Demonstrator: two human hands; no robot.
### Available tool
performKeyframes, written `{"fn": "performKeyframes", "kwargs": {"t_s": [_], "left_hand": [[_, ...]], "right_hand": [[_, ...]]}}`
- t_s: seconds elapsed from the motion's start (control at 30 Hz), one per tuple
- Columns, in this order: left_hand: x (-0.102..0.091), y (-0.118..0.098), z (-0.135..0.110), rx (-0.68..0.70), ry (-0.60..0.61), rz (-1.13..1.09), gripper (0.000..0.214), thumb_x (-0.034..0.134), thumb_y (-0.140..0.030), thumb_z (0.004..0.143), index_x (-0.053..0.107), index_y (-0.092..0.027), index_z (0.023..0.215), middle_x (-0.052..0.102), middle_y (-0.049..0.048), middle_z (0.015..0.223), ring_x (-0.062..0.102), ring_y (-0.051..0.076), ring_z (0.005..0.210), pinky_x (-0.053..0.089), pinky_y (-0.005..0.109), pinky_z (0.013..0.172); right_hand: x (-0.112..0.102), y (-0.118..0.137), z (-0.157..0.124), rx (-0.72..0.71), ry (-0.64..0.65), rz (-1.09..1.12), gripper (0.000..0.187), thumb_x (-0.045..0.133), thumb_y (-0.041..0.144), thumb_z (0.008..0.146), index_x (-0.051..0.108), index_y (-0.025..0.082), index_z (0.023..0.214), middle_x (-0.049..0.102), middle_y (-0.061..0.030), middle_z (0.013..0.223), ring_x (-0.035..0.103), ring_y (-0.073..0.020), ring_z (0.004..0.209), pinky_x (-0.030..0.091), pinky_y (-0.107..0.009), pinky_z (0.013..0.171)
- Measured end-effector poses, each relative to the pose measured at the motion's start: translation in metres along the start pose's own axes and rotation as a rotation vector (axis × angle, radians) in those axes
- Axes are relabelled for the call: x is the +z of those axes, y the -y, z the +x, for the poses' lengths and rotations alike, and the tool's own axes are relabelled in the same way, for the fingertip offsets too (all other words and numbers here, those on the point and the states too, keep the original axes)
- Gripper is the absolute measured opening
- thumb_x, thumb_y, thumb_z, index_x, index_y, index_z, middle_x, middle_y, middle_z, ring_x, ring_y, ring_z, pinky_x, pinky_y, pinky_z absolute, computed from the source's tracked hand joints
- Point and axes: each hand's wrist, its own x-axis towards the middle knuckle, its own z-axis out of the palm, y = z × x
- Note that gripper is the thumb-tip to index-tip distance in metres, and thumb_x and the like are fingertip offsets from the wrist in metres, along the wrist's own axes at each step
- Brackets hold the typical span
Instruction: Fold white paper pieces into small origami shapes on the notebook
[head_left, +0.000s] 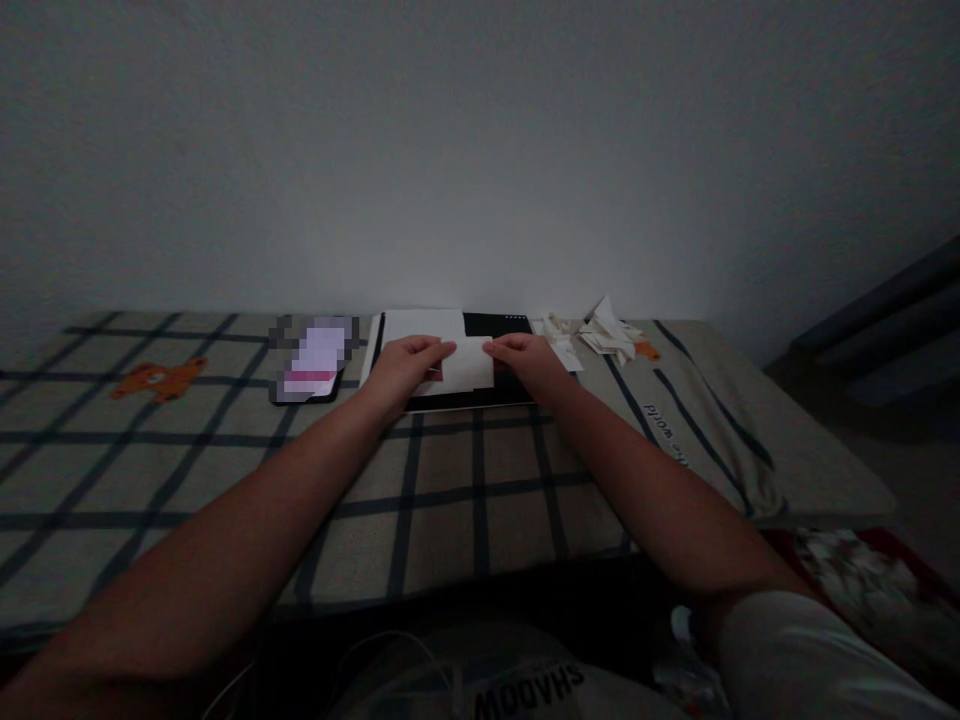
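A small white piece of paper [468, 365] is held between my two hands. My left hand [405, 372] pinches its left edge between thumb and fingers, and my right hand [525, 358] pinches its upper right corner. Under the hands lies a black-and-white notebook or folder [450, 402], with a white sheet [422, 322] on its left half. The hands hide part of its middle. Crumpled and torn paper scraps [609, 332] lie to the right of my right hand.
A phone with a lit screen [315, 360] lies left of the notebook. The checked cloth [442, 480] covers the table, which meets a plain wall [465, 150]. Below the front edge at right is a clear plastic bottle [690, 675], near a white cable [405, 634].
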Motion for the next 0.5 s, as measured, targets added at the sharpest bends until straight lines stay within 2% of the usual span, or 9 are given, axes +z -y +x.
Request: {"fn": "performKeyframes", "kwargs": {"t_s": [0.17, 0.5], "left_hand": [[0.0, 0.0002, -0.0005, 0.02, -0.039, 0.006, 0.029, 0.079, -0.038, 0.061, 0.07, -0.016, 0.077, 0.067, 0.005, 0.078, 0.057, 0.012, 0.065, 0.05, 0.026, 0.062], [0.0024, 0.0012, -0.0013, -0.009, -0.017, -0.015, 0.022, 0.08, -0.031, 0.06, 0.069, -0.016, 0.071, 0.067, 0.0042, 0.074, 0.058, 0.011, 0.063, 0.052, 0.026, 0.063]], "right_hand": [[0.0019, 0.0001, -0.0006, 0.024, 0.022, 0.08, 0.028, 0.07, 0.044, 0.069, 0.07, 0.018, 0.08, 0.068, -0.0027, 0.08, 0.06, -0.0128, 0.072, 0.051, -0.032, 0.075], [0.0018, 0.0006, -0.0003, -0.046, -0.028, 0.081, 0.023, 0.069, 0.039, 0.069, 0.069, 0.017, 0.074, 0.064, -0.0013, 0.073, 0.057, -0.0123, 0.068, 0.048, -0.029, 0.071]]}}
